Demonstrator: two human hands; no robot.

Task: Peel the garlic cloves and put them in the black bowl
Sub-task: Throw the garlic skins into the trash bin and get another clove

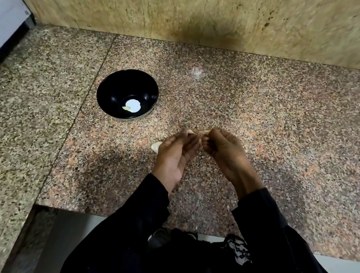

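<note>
Both hands meet above the speckled granite counter (266,114). My left hand (178,154) and my right hand (226,153) pinch a garlic clove (199,133) between their fingertips, and the clove is mostly hidden by the fingers. Another pale garlic clove (156,146) lies on the counter just left of my left hand. To the upper left stands the black bowl (112,88). Inside it is a bright white spot and a small pale peeled clove (126,108).
A tan stone wall (211,12) rises behind the counter. A grey and white appliance (1,19) stands at the far left. The counter's front edge (120,216) runs below my black sleeves, with floor beneath.
</note>
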